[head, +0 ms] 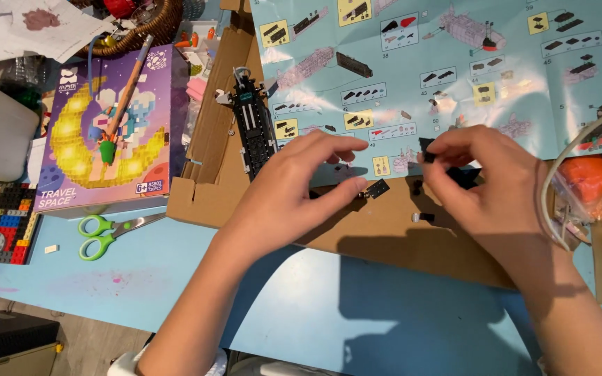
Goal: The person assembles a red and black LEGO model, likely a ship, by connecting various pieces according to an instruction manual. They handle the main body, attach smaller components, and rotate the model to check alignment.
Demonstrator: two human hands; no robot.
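Purple toy box (109, 125) far left, pale-blue instruction sheet (454, 76) ahead — right hand (479, 184) pinching black brick (427, 151), left hand (294, 184) curled, grip unclear.

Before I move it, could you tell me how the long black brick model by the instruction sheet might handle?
The black brick model looks stiff but probably fragile: it is built of many small pieces. Being long and narrow, it may snap if lifted by one end. It lies flat on the cardboard, so rolling seems unlikely.

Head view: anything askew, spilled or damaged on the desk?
Nothing spilled or broken. A paintbrush lies slanted across the purple box. The instruction sheet overhangs the torn-edged cardboard. The right hand pinches a small black brick; a black plate sits by the left hand.
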